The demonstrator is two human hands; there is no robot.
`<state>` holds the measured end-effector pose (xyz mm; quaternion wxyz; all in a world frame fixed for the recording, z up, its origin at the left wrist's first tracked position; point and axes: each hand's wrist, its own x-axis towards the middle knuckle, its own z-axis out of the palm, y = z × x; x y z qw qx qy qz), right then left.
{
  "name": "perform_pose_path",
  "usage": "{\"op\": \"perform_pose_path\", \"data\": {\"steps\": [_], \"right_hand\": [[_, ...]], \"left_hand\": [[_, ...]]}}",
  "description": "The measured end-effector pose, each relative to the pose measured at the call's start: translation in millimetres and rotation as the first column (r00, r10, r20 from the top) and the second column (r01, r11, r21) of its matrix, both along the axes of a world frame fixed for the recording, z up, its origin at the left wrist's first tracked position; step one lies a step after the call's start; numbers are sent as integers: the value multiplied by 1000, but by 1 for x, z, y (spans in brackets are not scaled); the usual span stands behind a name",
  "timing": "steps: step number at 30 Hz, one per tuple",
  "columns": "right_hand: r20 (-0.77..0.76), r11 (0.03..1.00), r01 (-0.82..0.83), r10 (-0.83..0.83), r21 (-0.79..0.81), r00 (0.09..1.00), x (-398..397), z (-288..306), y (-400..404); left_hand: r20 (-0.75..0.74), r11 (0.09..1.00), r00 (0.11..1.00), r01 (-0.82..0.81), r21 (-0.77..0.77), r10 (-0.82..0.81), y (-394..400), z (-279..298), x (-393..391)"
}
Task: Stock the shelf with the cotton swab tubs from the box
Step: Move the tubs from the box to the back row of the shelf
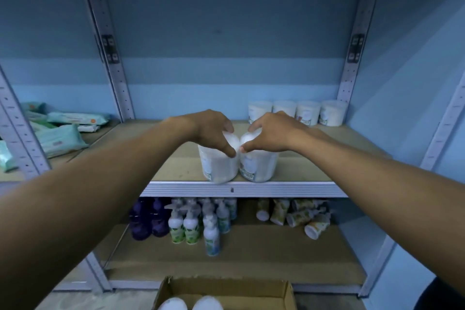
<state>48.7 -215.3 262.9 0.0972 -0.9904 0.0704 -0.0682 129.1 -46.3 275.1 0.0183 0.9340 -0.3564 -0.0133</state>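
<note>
White plastic tubs are the centre of the head view: the left hand [214, 131] holds the left tub [219, 166] from above, fingers curled over its lid, and the right hand [266, 132] holds the right tub [258, 166] in the same way. Each grip is closed on its own tub. Both tubs stand upright at the front edge of the shelf [314, 158], touching each other, with the two thumbs almost meeting between them.

Behind the two tubs, at the back right of the shelf, a row of four tubs [297, 112] is already placed. Below the shelf, at the bottom of the view, the box [226, 289] stands open, and two white lids, probably more tubs, show inside it; the view cuts them, so I cannot be sure.

One risk, in my judgement: the tubs sit very near the metal lip, so letting go before pushing them back could tip one forward off the shelf. Pushing too far could knock the back row.
</note>
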Motion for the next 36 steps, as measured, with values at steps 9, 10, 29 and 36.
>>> {"op": "perform_pose_path", "data": {"steps": [9,10,29,36], "right_hand": [[-6,1000,-20,20,-22,1000,22,-12,-2],[0,1000,-20,20,-23,1000,24,-13,-2],[3,985,-138,139,-108,990,-8,-17,-11],[115,972,-130,155,-196,981,-1,-31,-6]], "left_hand": [[-56,1000,998,-1,-1,1,-3,-10,23],[-61,1000,998,-5,-5,4,-3,-10,25],[-13,988,999,40,-152,-42,20,-21,22],[21,978,999,46,-204,-43,16,-28,23]]}}
